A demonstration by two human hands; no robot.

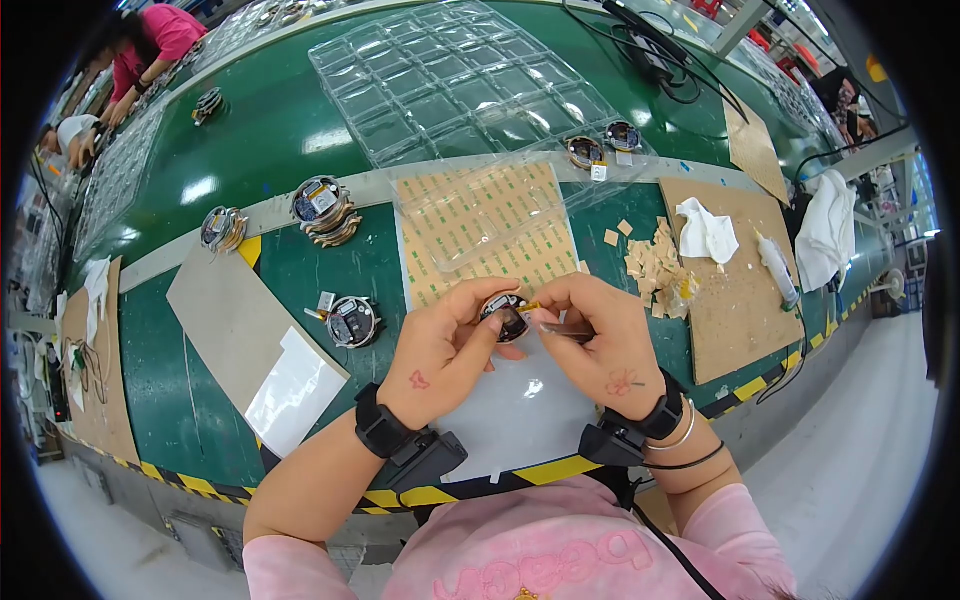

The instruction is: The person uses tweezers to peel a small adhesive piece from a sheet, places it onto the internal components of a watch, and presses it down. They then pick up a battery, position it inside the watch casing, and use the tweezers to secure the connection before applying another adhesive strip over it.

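Between the thumb and fingers of my left hand (pixel 448 330) is a small round electronic module (pixel 506 316) with a dark face and a metal rim. My right hand (pixel 600 335) is closed beside it, its fingertips at a small yellow tab (pixel 530 308) on the module's edge. Slim metal tweezers (pixel 572 330) lie within the right hand's grip; their tips are hidden. Under both hands spreads a pale sheet (pixel 530 410), and just beyond them a tan sheet of printed adhesive pieces (pixel 420 220). Another round module (pixel 352 322) sits left of my left hand.
Stacked modules (pixel 325 208) stand at the far left, and two modules (pixel 585 152) near a clear compartment tray (pixel 450 80). Peeled tan scraps (pixel 655 262) lie beside a brown board (pixel 740 320) holding a white tube (pixel 777 268). A co-worker (pixel 150 50) sits far left.
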